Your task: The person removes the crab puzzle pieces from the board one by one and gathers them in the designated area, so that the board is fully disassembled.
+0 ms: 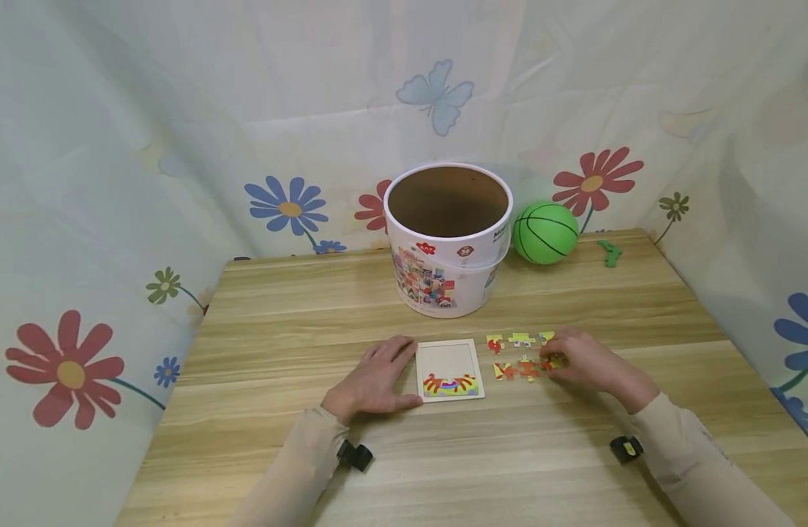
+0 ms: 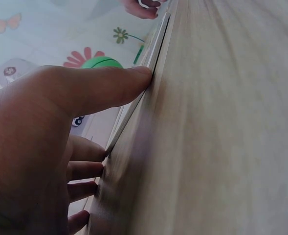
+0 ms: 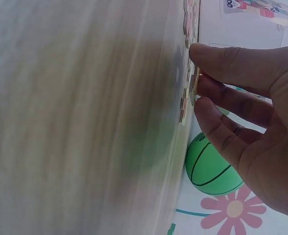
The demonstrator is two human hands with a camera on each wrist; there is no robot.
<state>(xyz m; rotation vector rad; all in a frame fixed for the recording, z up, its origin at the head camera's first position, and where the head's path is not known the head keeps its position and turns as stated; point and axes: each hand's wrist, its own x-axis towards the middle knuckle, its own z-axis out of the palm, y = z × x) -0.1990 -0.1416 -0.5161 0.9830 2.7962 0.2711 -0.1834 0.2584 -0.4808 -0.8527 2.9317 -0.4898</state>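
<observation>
A square wooden puzzle tray [image 1: 449, 359] lies flat on the table, its lower strip filled with joined red, yellow and rainbow-coloured pieces. My left hand [image 1: 380, 377] rests at the tray's left side, thumb and fingers spread and touching its edge. Right of the tray, several loose jigsaw pieces [image 1: 528, 369] lie in two rows. At the right end of these rows, my right hand [image 1: 585, 360] pinches a puzzle piece [image 3: 194, 87] between thumb and fingers, close to the tabletop. The fingers partly hide that piece.
Behind the tray stands a large white printed bucket [image 1: 443, 285] with its top uncovered. A green ball [image 1: 546, 233] sits against its right side, and a small green object [image 1: 610, 253] lies farther right. Flower-patterned curtains [image 1: 312, 95] border the wooden table [image 1: 279, 307].
</observation>
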